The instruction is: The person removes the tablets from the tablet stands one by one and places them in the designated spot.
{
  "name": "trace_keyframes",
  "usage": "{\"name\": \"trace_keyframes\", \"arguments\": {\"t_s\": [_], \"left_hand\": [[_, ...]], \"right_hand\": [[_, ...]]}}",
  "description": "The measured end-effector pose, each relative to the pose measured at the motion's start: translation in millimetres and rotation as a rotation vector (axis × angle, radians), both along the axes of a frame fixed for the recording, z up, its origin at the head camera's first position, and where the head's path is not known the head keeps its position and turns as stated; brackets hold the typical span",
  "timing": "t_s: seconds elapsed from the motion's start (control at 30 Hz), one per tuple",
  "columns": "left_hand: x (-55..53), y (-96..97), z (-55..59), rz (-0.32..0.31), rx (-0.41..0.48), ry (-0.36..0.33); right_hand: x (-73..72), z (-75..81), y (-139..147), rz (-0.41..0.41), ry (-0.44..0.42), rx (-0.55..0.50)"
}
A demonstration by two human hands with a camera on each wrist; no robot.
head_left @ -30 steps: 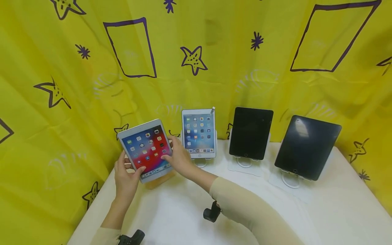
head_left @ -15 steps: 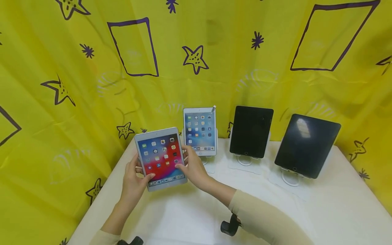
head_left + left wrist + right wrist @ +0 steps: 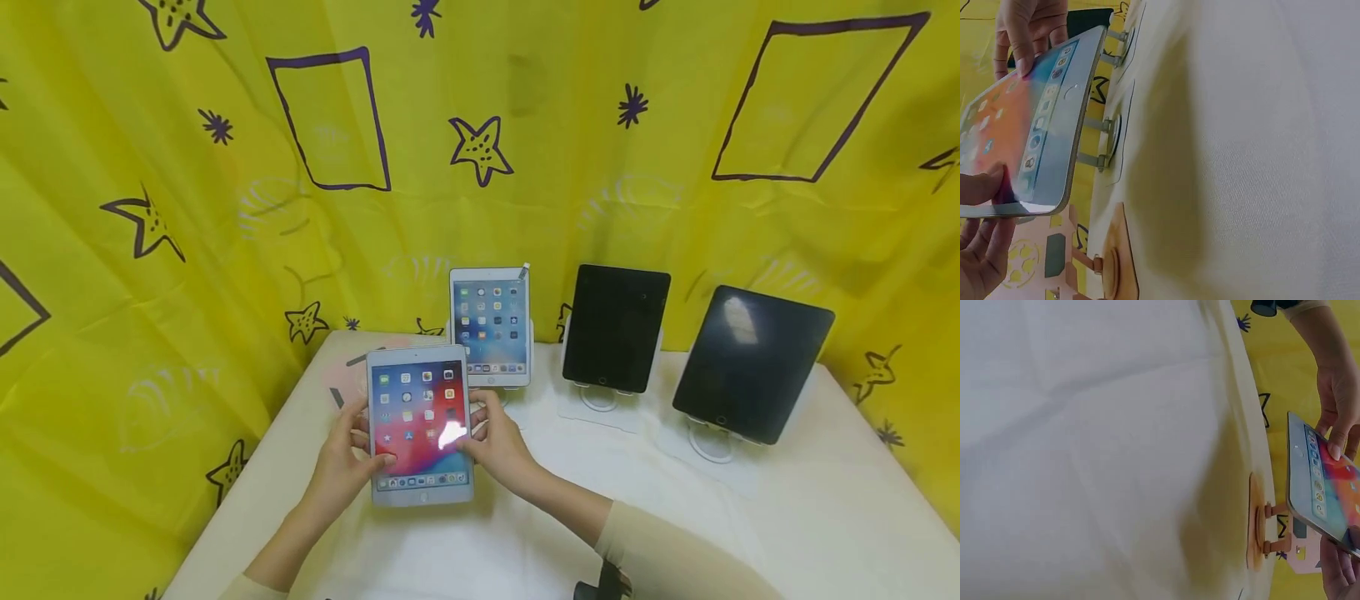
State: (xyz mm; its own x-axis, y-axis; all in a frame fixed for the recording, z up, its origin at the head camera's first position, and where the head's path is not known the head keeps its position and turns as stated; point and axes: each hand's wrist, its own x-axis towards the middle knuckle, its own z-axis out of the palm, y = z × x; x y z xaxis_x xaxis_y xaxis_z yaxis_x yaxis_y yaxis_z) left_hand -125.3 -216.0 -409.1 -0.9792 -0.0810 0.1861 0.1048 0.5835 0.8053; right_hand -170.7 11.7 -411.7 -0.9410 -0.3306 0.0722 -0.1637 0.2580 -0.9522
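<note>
Shifted right and squarer since the earlier frame, your white-framed tablet (image 3: 420, 402) with a lit red-and-blue screen is up off the white table (image 3: 420, 562), near the slotted pink stand (image 3: 342, 378) (free of it, apparently), not yet set down. Your left hand (image 3: 341, 467) and right hand (image 3: 506, 450) pinch its sides, thumbs in front, forearms reaching forward.

Tablet (image 3: 420, 425), white front, silver rim: scrn is glowing w/ blue-to-red wallpaper, app icons in rows, dock at btm; glare is washing out a patch nr R edge. It's facing head cam, portrait, tilting back, hanging over table (image 3: 810, 517) btwn L hand (image 3: 341, 462) & R hand (image 3: 501, 446).
</note>
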Motion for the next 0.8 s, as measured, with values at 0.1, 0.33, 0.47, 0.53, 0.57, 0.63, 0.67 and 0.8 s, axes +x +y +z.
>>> {"name": "trace_keyframes", "arguments": {"t_s": [0.1,0.33,0.47,0.53,0.57,0.63,0.67,0.8], "left_hand": [[1.2,1.1,-0.3,-0.027,0.035,-0.095],[-1.0,-4.3,-6.5,-0.133,0.172,-0.262],[-0.5,-7.2,-12.0,-0.197,0.214,-0.311],[0.3,-8.4,-15.1,-0.222,0.221,-0.335],[1.1,-9.1,-16.7,-0.237,0.227,-0.348],[2.7,-10.5,-19.7,-0.268,0.24,-0.372],[3.4,-11.3,-21.2,-0.285,0.251,-0.384],[5.9,-15.3,-26.2,-0.347,0.289,-0.419]], "right_hand": [[5.5,-3.9,6.5,0.02,-0.095,-0.075],[16.2,-12.4,11.4,-0.011,-0.325,-0.095],[21.7,-15.4,12.5,-0.013,-0.37,-0.071],[23.7,-17.0,13.7,-0.008,-0.389,-0.073],[24.8,-17.8,14.3,-0.005,-0.399,-0.076],[27.1,-19.6,15.5,0.005,-0.42,-0.082],[28.3,-20.4,16.1,0.011,-0.432,-0.084],[33.4,-23.5,17.1,0.035,-0.456,-0.093]]}}
